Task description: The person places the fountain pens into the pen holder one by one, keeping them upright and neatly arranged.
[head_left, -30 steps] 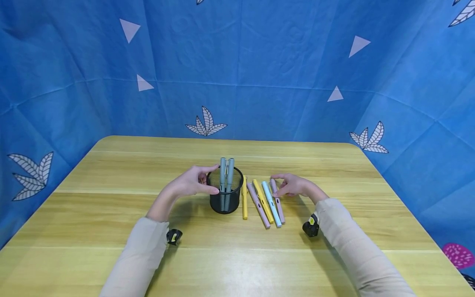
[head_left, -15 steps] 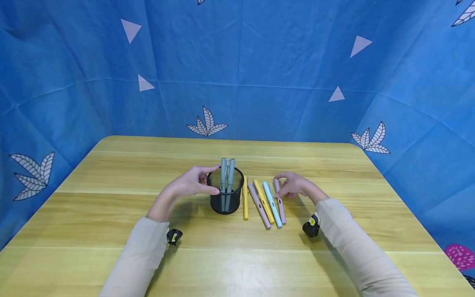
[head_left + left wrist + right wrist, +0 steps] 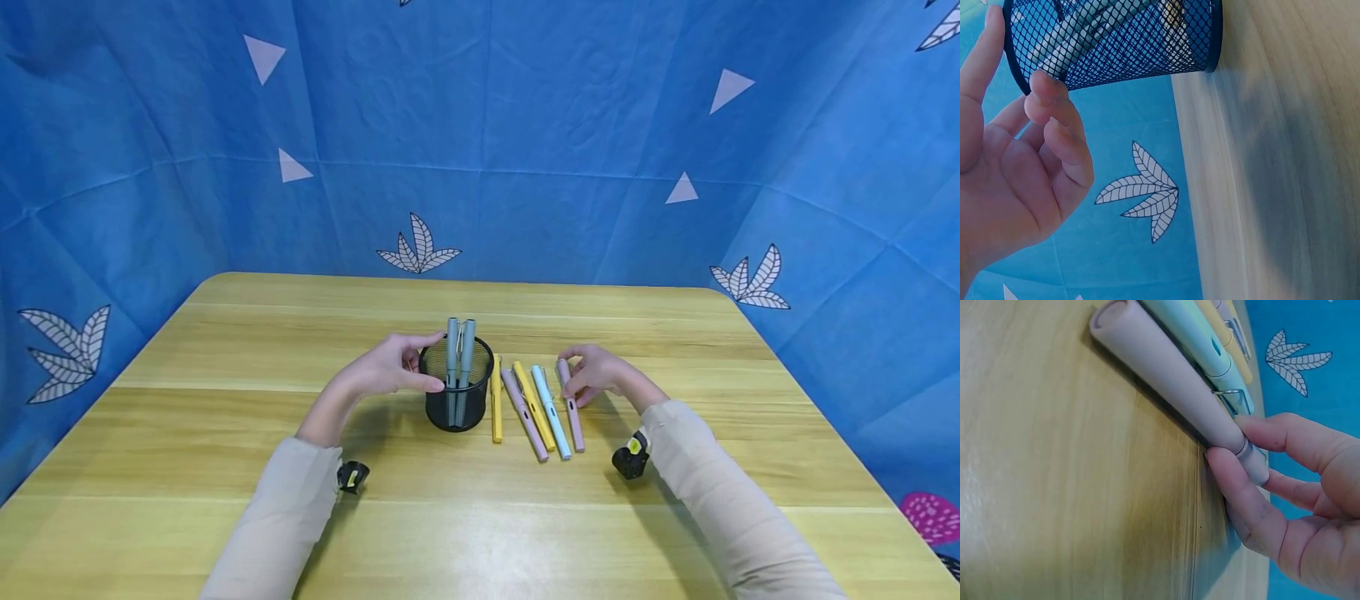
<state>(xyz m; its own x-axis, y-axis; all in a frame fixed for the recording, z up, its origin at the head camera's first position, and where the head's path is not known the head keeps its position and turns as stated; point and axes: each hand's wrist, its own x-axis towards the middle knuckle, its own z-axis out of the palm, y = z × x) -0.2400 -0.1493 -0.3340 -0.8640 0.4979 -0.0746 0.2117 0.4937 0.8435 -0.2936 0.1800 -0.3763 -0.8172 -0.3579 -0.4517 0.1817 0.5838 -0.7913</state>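
My left hand (image 3: 384, 367) grips the rim of a black mesh pen holder (image 3: 476, 408), thumb at the near side and index finger across the far side. Two grey-blue pens (image 3: 467, 354) stand upright in the holder. To the right, my right hand (image 3: 600, 372) pinches the rightmost light purple pen (image 3: 576, 432) near its capped far end, between thumb and fingers. In the right wrist view, that purple pen (image 3: 1166, 375) lies low along the table, with a light blue pen (image 3: 1200, 347) beside it. The left wrist view shows fingertips on the mesh holder's (image 3: 1135, 69) rim.
Between holder and right hand lie a yellow pen (image 3: 497, 412), another purple pen (image 3: 528, 423), a second yellow pen (image 3: 543, 421) and the light blue pen (image 3: 557, 425), roughly side by side. The wooden table (image 3: 480, 517) ends at a blue patterned cloth (image 3: 540, 225).
My right fingers have closed on the rightmost purple pen and shifted it slightly right, widening its gap to the light blue pen. The left hand and holder stay put.
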